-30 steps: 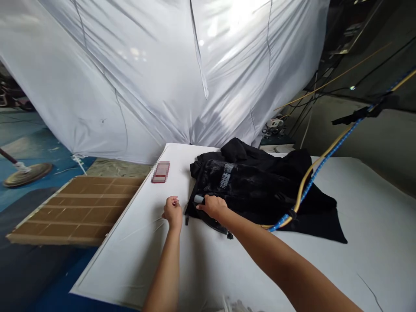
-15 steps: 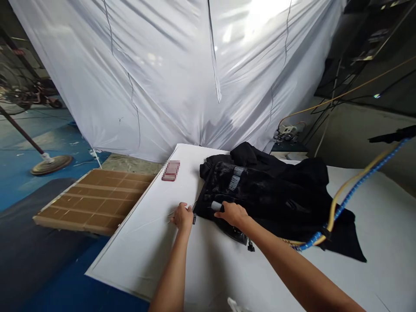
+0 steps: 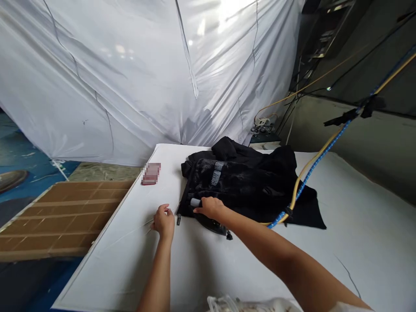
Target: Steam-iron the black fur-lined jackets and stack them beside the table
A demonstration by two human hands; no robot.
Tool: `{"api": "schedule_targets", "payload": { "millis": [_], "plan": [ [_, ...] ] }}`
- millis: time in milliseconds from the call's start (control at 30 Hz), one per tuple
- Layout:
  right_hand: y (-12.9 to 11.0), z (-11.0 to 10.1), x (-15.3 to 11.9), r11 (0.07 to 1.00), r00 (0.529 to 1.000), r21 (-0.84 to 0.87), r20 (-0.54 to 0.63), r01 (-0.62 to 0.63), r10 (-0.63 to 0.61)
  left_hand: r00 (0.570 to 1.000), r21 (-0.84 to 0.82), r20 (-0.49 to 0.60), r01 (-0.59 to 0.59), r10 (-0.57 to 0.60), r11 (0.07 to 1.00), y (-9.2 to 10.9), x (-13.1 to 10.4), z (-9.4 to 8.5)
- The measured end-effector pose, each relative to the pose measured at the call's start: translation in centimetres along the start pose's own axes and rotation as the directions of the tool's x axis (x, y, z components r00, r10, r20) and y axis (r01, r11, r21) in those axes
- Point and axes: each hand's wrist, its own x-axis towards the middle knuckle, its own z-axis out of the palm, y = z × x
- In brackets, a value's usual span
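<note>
Garment, black with pale lettering down one panel, lies spread [image 3: 240, 182] across the far middle of the white counter [image 3: 107, 268], its bunched upper part near the far edge and one end tapering to a point toward the right. The two hands are apart from each other. The right hand [image 3: 211, 207] is closed around the handle of a dark iron [image 3: 212, 224], whose grey end shows just past the fingers; the iron sits at the garment's near left part, and how much of its base meets the cloth is hidden. The left hand [image 3: 164, 221] is just beside the garment's left side, low over the counter, fingers curled and thumb close to them; whether anything thin is pinched there I cannot tell. A small dark cord end [image 3: 178, 219] lies between that hand and the iron. A blue and yellow hose [image 3: 277, 220] comes down from the upper right, in front of the garment, to the right forearm. Near the counter's far left corner lies a reddish flat object [image 3: 151, 174], blurred out. Beyond the left edge is a flat brown carton [image 3: 65, 216], and a white sheet [image 3: 130, 86] hangs behind the far edge.
</note>
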Motion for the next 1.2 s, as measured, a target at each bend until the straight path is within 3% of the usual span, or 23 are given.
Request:
{"api": "schedule_targets", "payload": {
  "millis": [167, 300, 467, 600, 733, 833, 1000, 1200],
  "plan": [
    [7.7, -0.4, -2.4, 0.986, 0.984, -0.007, -0.066, -0.168, 0.167, 0.994, 0.063, 0.103, -0.025, 0.018, 0.998, 0.4, -0.3, 1.4],
    [13.2, -0.3, -4.3, 0.941, 0.939, 0.023, -0.069, -0.337, 0.337, 0.977, 0.146, 0.213, -0.024, -0.008, 0.989, 1.3, -0.1, 2.6],
    [15.9, -0.7, -6.2, 0.910, 0.911, 0.069, -0.033, -0.409, 0.412, 0.954, 0.259, 0.295, -0.022, -0.058, 0.966, 1.8, 1.0, 2.6],
    [13.8, -1.3, -6.6, 0.954, 0.954, 0.032, -0.024, -0.297, 0.298, 0.928, 0.256, 0.371, -0.061, -0.040, 0.965, 1.7, 1.7, 2.2],
    [9.3, -0.6, -5.5, 0.991, 0.991, -0.016, -0.032, -0.131, 0.130, 0.957, 0.160, 0.286, -0.103, 0.054, 0.982, 0.8, 1.5, 2.7],
    [5.6, 0.2, -4.0, 0.997, 0.997, -0.032, -0.034, -0.074, 0.073, 0.962, 0.081, 0.255, -0.120, 0.096, 0.989, -0.1, 1.3, 3.4],
    [0.8, 0.4, -1.0, 1.000, 0.998, -0.028, -0.061, 0.006, -0.008, 0.975, -0.041, 0.219, -0.018, 0.027, 0.999, -0.7, 1.7, 3.8],
    [-1.7, -0.4, 1.6, 0.997, 0.996, -0.018, -0.045, 0.074, -0.075, 0.984, -0.091, 0.179, 0.029, -0.013, 0.995, -0.6, 1.5, 3.4]
  ]
}}
